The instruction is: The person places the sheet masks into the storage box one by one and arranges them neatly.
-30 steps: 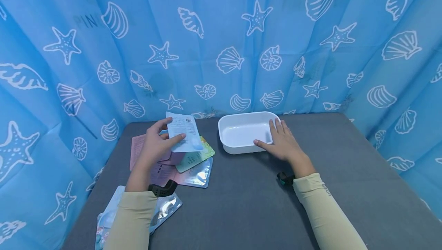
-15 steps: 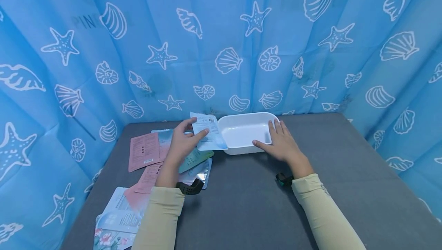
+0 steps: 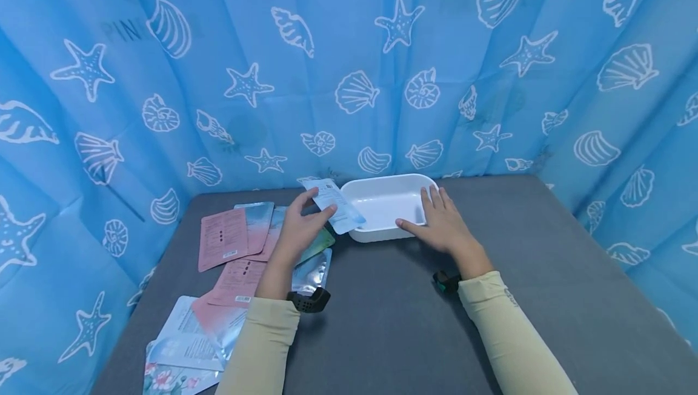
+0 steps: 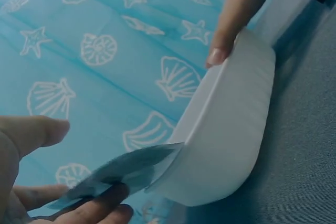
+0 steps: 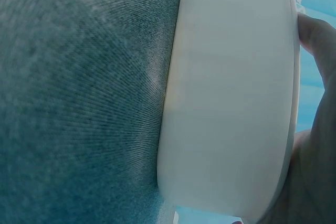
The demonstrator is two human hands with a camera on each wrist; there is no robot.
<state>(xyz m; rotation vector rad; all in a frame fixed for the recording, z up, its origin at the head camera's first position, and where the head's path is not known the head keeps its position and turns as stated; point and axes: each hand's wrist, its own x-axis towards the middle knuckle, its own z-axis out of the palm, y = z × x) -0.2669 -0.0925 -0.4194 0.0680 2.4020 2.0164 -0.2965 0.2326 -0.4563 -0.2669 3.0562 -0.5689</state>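
Observation:
A pale blue face mask sachet [image 3: 342,212] slants down over the left end of the white plastic basin [image 3: 384,237]. My left hand [image 3: 300,225] is beside it; in the left wrist view its thumb [image 4: 39,132] stands apart from the sachet [image 4: 131,169], while fingers [image 4: 100,205] lie against its underside. The sachet's lower end overlaps the basin rim. At the basin's right end, my right hand [image 3: 444,222] rests with spread, fairly straight fingers over the rim, thumb on the front edge. The right wrist view shows mostly the basin's side wall [image 5: 228,98].
Several sachets lie on the left of the grey cloth-covered table [image 3: 392,310]: pink ones [image 3: 223,237], a green one [image 3: 320,243], a silver one [image 3: 312,272], and a near-left pile with a floral one [image 3: 171,378]. A blue shell-patterned curtain [image 3: 349,49] hangs behind.
My left hand has carried the sachet rightward from above the other sachets to the basin's left end, where it now tilts downward. The right hand and basin have stayed in place.

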